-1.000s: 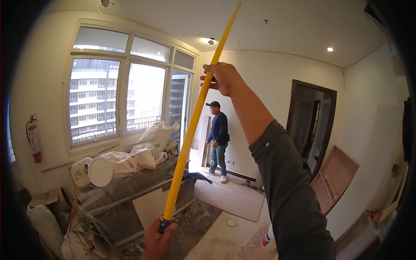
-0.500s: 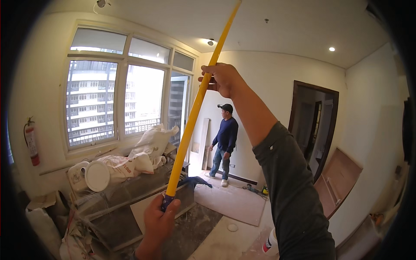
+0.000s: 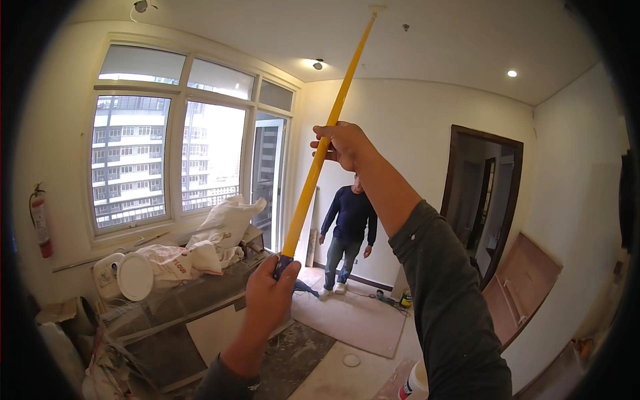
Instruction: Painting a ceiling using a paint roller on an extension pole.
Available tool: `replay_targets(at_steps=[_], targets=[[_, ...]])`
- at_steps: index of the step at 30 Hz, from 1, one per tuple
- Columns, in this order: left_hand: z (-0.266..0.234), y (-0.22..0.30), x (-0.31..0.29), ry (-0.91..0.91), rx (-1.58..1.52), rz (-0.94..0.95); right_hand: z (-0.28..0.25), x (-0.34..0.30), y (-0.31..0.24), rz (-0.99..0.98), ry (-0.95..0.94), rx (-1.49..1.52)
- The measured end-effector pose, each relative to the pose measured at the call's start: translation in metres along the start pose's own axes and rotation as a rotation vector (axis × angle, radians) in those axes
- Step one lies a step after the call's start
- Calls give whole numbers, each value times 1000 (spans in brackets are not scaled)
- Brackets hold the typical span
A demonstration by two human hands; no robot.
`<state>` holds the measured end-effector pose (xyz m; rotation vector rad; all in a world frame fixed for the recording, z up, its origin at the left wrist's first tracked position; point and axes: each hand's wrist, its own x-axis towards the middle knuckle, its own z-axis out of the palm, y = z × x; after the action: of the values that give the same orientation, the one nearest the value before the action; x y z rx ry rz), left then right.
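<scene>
A long yellow extension pole (image 3: 308, 195) slants up in front of me toward the ceiling (image 3: 267, 33). At its top is a small pale head (image 3: 377, 8), which appears to be against the ceiling; its kind is too small to tell. My left hand (image 3: 267, 300) is wrapped round the dark grip (image 3: 284, 263) at the pole's lower end. Higher up, my right hand (image 3: 341, 143) holds the shaft between thumb and fingers, with that arm raised.
A person (image 3: 348, 223) in dark clothes stands by the far wall, partly behind my right arm. White sacks (image 3: 223, 223), a round lid (image 3: 135, 276) and a covered stack lie left under the windows. A bucket (image 3: 417, 380) stands low right; a panel (image 3: 523, 287) leans beside the doorway (image 3: 483, 193).
Both hands have shifted: the left up and right, the right slightly lower. The pole's head has come into view at the ceiling. The other person has turned and stepped nearer.
</scene>
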<state>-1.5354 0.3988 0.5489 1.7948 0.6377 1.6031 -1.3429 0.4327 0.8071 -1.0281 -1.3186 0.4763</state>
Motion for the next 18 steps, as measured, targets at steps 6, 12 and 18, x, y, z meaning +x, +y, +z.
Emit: replay_targets(at_steps=[6,12,18], targets=[[44,0,32,-18,-68,-24,-32,21,21,21,17,-6],[34,-25,8,1,-180,-22,-11,-13,17,40,-27,-57],[-17,-15,-54,36,-207,-118,21,-78,-8,37,-168,-144]])
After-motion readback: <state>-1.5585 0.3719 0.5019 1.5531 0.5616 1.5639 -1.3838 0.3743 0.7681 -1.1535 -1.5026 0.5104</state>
